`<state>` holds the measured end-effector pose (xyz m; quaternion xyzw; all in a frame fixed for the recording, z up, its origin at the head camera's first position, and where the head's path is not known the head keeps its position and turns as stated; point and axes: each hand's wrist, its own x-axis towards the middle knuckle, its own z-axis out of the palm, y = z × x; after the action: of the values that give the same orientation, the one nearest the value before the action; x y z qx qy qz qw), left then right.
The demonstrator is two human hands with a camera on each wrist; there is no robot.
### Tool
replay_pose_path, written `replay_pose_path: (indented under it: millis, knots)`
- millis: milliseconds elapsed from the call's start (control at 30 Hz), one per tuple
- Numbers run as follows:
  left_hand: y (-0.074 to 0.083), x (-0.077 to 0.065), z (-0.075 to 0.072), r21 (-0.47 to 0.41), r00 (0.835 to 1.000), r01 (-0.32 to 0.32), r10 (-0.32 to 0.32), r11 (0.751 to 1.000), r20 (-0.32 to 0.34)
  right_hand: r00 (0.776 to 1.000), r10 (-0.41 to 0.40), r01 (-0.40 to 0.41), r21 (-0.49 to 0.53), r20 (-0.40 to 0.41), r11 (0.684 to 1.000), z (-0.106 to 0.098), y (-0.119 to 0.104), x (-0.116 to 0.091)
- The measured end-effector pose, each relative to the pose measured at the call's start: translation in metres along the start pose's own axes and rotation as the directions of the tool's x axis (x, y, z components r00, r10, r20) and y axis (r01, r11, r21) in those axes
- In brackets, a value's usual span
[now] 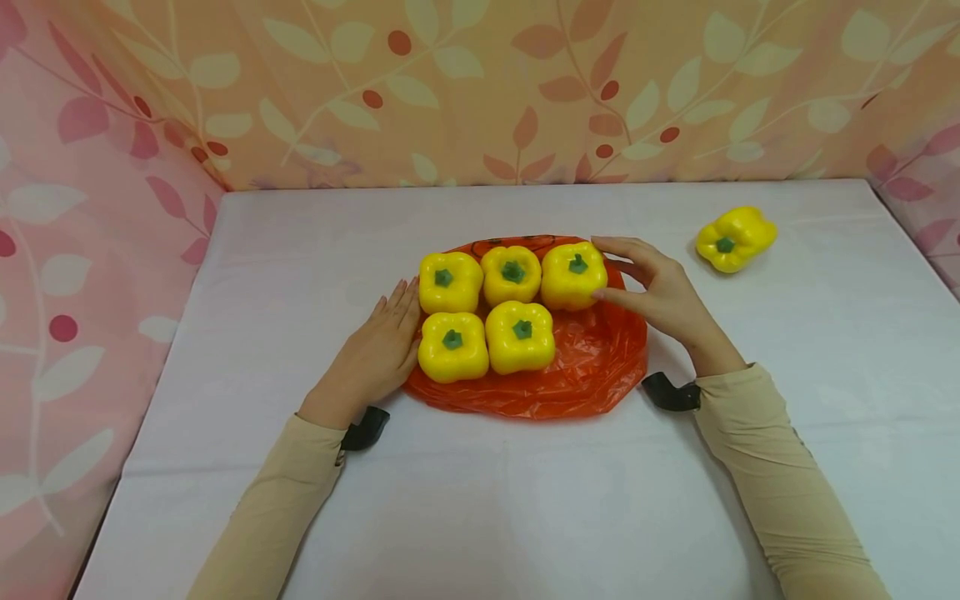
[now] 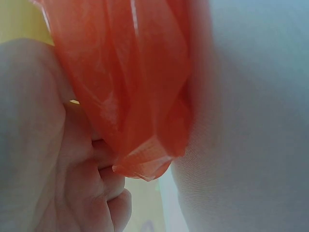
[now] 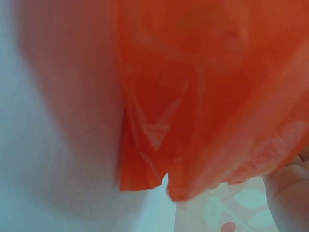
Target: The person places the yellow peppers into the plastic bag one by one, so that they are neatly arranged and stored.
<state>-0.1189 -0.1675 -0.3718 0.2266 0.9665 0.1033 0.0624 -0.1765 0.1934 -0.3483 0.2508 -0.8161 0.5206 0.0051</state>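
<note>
Several yellow bell peppers with green stems stand in two rows on a red plastic bag [image 1: 577, 367] at the middle of the table. My left hand [image 1: 372, 354] lies along their left side, its fingers straight and touching the left-hand peppers [image 1: 453, 360]. At the right end of the back row, my right hand [image 1: 660, 292] holds a yellow bell pepper [image 1: 567, 287] between thumb and fingers. Folds of the red bag [image 2: 130, 87] fill much of the left wrist view beside my palm. In the right wrist view the bag [image 3: 193, 96] hides most of my hand.
Another yellow bell pepper [image 1: 738, 239] lies on its side at the back right of the white-covered table [image 1: 480, 492]. Patterned cloth [image 1: 480, 92] hangs behind the table and at its sides. Black curved pieces [image 1: 670, 392] stick out from both sleeve cuffs.
</note>
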Motion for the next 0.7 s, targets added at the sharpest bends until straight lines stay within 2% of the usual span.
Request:
replay_pose_path:
  millis: [700]
  knots:
    - [0.0006,-0.0002,-0.0018,-0.003,1.000,-0.006,0.006,1.000,0.001,0.999,0.045,-0.045,0.019,0.010,0.999,-0.0020,-0.0038,0.0001]
